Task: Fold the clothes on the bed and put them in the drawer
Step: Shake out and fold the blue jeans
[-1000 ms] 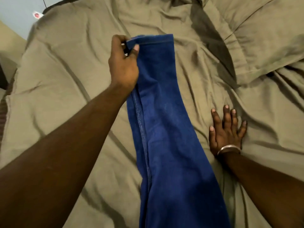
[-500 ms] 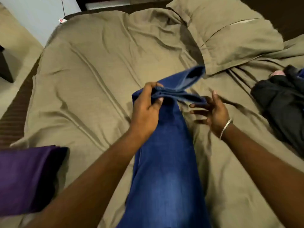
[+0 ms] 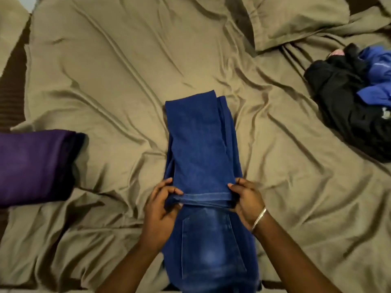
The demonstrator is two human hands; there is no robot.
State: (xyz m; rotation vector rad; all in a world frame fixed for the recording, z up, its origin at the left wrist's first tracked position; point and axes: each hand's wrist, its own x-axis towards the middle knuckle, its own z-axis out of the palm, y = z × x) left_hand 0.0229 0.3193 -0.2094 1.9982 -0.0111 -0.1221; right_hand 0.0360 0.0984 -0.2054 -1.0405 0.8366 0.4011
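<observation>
Jeans (image 3: 201, 144), 1 pair, blue, lie mid-bed w/ the legs folded back toward me over the seat. I see 2 hands on the hem edge: left hand (image 3: 163, 206) pinches the left corner btwn thumb and curled fingers, right hand (image 3: 247, 199) grips the right corner the same way, 1 metal bangle (image 3: 259, 218) on that wrist. Bed (image 3: 105, 81) wears a wrinkled olive sheet. 1 purple folded piece (image 3: 33, 166) sits at the left edge, well apart from the jeans. 1 heap of dark and blue clothes (image 3: 355, 98) lies far right; approx 2-3 garments, can't count for sure. 1 pillow (image 3: 296, 20) top right.
</observation>
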